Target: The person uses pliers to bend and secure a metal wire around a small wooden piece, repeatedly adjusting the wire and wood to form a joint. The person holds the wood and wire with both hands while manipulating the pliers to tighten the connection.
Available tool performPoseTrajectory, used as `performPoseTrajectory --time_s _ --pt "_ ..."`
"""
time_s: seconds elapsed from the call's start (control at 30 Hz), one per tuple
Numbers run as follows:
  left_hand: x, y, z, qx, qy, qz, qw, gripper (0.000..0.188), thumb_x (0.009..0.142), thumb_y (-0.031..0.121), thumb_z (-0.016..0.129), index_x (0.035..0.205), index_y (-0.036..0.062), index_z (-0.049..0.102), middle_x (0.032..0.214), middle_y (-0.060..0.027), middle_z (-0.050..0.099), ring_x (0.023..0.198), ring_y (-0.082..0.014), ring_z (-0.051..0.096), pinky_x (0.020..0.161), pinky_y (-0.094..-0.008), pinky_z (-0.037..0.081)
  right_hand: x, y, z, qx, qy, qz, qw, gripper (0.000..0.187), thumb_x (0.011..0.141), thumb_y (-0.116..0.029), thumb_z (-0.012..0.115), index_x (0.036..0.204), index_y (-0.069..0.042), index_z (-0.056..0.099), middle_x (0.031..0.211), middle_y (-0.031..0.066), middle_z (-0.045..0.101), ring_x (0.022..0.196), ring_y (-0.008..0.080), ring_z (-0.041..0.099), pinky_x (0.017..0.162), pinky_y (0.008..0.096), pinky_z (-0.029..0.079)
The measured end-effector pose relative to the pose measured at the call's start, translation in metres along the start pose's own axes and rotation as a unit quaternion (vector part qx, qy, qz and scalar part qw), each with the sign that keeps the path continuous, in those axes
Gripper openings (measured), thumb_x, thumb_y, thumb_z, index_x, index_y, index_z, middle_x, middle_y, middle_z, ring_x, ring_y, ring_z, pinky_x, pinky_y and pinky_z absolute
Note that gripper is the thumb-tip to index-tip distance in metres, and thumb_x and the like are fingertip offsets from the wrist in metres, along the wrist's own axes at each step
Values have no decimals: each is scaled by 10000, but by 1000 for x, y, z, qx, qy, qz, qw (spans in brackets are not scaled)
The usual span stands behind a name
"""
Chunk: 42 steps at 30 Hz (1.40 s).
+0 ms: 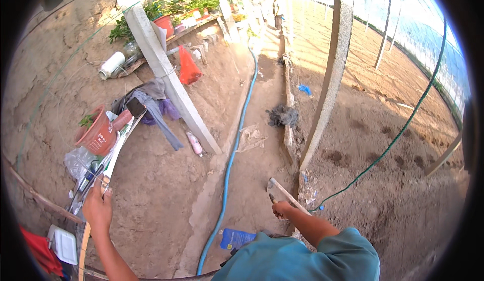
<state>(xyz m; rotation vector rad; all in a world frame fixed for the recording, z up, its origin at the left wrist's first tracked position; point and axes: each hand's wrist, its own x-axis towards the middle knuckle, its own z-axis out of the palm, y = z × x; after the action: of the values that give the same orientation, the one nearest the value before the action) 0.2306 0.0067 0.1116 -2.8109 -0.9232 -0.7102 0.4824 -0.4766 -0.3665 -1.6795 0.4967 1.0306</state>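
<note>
while right fingers (277,211) wrap one tool (273,199), left fingers (96,189) sit at one shelf (117,152), their grip unclear.

Brown earthen ground (151,195) lies around you. Along the left side of the dirt path (275,160) ahead runs a blue hose (230,165); beside it lie a crumpled beige sheet (252,138) and, near your body, a blue plastic package (237,238). A dark tangled bundle (283,115) sits at the path's right edge. The narrow shelf (119,149) on your left carries a reddish-brown pot (98,137), a clear plastic bag (79,162) and slim tools (89,176). Farther off, an upper shelf (196,27) holds leafy potted plants (199,2).
</note>
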Motion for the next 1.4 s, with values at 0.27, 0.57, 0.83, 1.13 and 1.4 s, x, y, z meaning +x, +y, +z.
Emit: performPoseTrajectory --time_s 0.27,0.57,0.83,1.13,1.4 --pt "-3 -4 1 35 -2 -15 999 560 957 197 713 1502 214 585 1216 -190 708 1082 -417 681 877 -504 527 3 92 -1 -37 28 130 990 114 884 -88 664 806 -6 650 703 137 647 538 235 621 409 358 430" --pt "6 -4 6 3 -12 -23 1000 512 948 195 727 1449 196 621 1219 -186 716 1100 -427 679 895 -497 528 13 136 -31 -444 74 1 893 420 880 -317 676 1020 69 766 1006 233 771 871 322 781 747 451 624" --pt "7 -5 4 8 -15 -28 999 502 953 206 724 1445 177 627 1231 -195 717 1100 -429 678 897 -495 528 12 148 -30 -462 14 49 885 521 820 -398 698 1166 -18 777 1245 229 739 1191 361 709 1012 436 557" --pt "9 -15 11 10 -13 -26 1000 508 958 203 722 1454 181 616 1241 -195 715 1105 -427 677 897 -495 528 5 136 -13 -460 2 43 887 541 811 -418 724 1160 -8 776 1235 246 735 1183 395 701 988 447 551" --pt "9 -21 13 1 3 -14 1000 491 962 193 713 1445 193 624 1195 -190 720 1078 -430 676 882 -504 524 19 150 -12 -528 -23 -13 849 561 838 -472 696 1144 -10 782 1208 246 744 1143 405 712 960 456 553"
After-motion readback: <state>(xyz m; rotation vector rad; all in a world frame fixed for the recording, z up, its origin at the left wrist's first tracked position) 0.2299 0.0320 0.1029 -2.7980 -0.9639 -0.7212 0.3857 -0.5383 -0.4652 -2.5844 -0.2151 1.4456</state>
